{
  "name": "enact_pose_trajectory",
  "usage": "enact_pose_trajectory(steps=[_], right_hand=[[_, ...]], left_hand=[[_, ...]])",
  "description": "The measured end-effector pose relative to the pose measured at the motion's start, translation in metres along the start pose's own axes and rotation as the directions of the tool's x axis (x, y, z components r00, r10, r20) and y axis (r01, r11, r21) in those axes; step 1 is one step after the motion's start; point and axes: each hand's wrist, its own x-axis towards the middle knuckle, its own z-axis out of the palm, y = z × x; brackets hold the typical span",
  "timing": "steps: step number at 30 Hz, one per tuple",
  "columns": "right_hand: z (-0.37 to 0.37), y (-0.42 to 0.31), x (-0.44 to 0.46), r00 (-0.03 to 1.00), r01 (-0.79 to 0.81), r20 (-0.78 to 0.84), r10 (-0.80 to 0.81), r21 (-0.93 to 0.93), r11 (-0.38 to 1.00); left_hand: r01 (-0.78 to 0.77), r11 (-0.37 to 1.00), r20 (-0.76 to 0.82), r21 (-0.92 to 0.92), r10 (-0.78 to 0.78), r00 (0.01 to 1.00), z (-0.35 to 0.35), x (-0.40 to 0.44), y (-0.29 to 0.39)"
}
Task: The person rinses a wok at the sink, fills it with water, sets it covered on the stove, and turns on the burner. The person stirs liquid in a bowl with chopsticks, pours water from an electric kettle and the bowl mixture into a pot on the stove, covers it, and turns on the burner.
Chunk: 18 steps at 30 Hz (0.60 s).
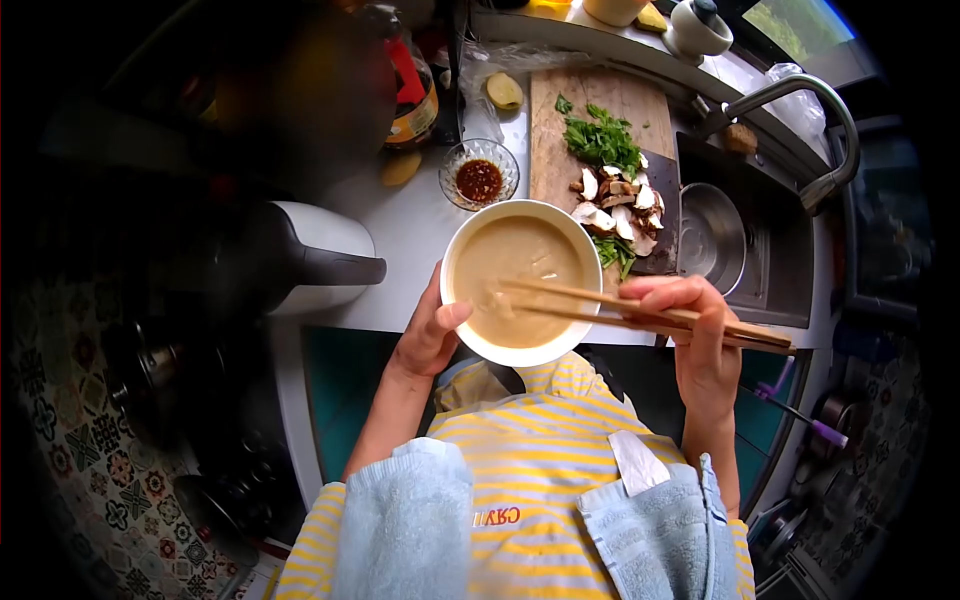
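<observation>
A white bowl (590, 257) of pale tan batter is held up in front of my body by my left hand (432, 330), its thumb over the rim and the other fingers around the side. My right hand (700, 335) is closed around wooden chopsticks (740, 330), whose tips dip into the batter near the middle of the bowl. Behind the bowl, a glass dish (479, 174) holds a dark red sauce. Chopped greens (605, 138) and sliced mushrooms (620, 205) lie on the wooden cutting board (550, 130), the mushrooms partly on a dark cleaver blade (662, 190).
At the right is a sink with a metal basin (712, 238) and a curved faucet (835, 120). A white and black appliance (325, 245) stands left. A jar (415, 110), a cut yellowish piece (504, 91) and a mortar (697, 32) are farther back.
</observation>
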Motion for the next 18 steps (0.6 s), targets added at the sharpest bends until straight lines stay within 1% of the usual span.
enact_pose_trajectory(steps=[2, 3, 4, 6, 9, 12, 13, 14, 16, 18], right_hand=[[0.003, 0.003, 0.006, 0.993, 0.038, -0.114, -0.043, -0.050, 0.998], [-0.005, 0.005, 0.008, 0.985, 0.117, -0.113, -0.134, -0.143, 0.983], [-0.008, 0.002, 0.007, 0.980, 0.099, -0.157, -0.122, -0.145, 0.985], [-0.017, -0.001, 0.000, 0.982, 0.058, -0.169, -0.081, -0.133, 0.989], [-0.005, 0.001, -0.005, 0.997, -0.076, -0.026, 0.075, -0.038, 0.996], [0.000, 0.005, 0.002, 0.994, 0.022, -0.110, -0.019, 0.028, 0.999], [-0.002, 0.005, 0.002, 0.984, 0.037, -0.176, -0.038, -0.008, 0.999], [-0.005, 0.003, 0.002, 0.981, 0.041, -0.184, -0.055, -0.074, 0.996], [-0.010, 0.004, 0.000, 0.997, 0.035, -0.068, -0.049, -0.187, 0.982], [-0.011, 0.006, -0.002, 1.000, 0.014, 0.000, -0.014, -0.150, 0.989]], left_hand=[[0.001, 1.000, 0.004, -0.003, -0.001, 1.000, 0.002, 0.000, 0.002], [0.007, 1.000, 0.004, -0.003, -0.007, 1.000, 0.001, 0.000, 0.003], [0.011, 1.000, 0.002, -0.005, -0.011, 1.000, 0.000, 0.000, 0.004], [0.018, 1.000, -0.005, -0.004, -0.018, 1.000, -0.001, -0.002, 0.005], [0.029, 1.000, -0.007, 0.007, -0.029, 1.000, 0.001, -0.004, 0.010], [0.033, 0.999, -0.011, 0.009, -0.033, 0.999, 0.002, -0.007, 0.013], [0.028, 1.000, -0.012, 0.009, -0.028, 1.000, 0.002, -0.008, 0.014], [0.022, 1.000, -0.012, 0.009, -0.022, 1.000, 0.002, -0.008, 0.015], [0.026, 0.999, -0.029, 0.026, -0.026, 0.999, 0.002, -0.010, 0.016], [0.026, 0.999, -0.036, 0.038, -0.025, 0.999, 0.002, -0.011, 0.017]])
